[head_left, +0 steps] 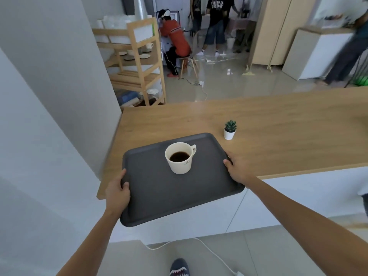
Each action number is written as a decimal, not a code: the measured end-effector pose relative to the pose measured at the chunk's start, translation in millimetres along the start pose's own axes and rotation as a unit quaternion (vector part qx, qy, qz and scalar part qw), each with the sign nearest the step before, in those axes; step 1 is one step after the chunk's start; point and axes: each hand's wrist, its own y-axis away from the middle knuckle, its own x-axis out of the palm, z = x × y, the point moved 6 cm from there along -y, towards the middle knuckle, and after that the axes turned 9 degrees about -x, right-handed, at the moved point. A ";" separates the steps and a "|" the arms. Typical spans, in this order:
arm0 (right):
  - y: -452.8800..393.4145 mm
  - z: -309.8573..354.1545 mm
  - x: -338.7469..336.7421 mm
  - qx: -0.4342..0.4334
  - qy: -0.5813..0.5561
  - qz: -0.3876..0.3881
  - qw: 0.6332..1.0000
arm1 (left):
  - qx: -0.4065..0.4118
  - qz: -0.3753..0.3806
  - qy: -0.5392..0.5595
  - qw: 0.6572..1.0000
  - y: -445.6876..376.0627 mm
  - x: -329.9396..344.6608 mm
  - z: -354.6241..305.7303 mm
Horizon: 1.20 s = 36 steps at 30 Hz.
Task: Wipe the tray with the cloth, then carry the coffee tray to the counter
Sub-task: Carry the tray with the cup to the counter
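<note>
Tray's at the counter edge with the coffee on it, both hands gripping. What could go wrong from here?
1. The cup stands loose on the tray with dark coffee inside; a tilt while setting down could slosh or slide it.
2. The small potted plant stands just past the tray's far right corner; pushing forward could knock it.
3. A white cable lies on the floor by the foot, a likely trip hazard.

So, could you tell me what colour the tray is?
Dark grey tray, seen clearly in the head view.
</note>
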 end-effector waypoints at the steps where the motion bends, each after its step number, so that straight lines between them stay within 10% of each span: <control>1: -7.3 -5.9 0.8 0.012 0.003 -0.003 1.000 | 0.003 0.012 -0.003 1.000 -14.1 9.7 -0.8; 36: -104.7 -110.9 32.4 0.134 0.084 -0.037 0.987 | 0.029 0.076 -0.124 0.989 -138.0 136.0 -10.2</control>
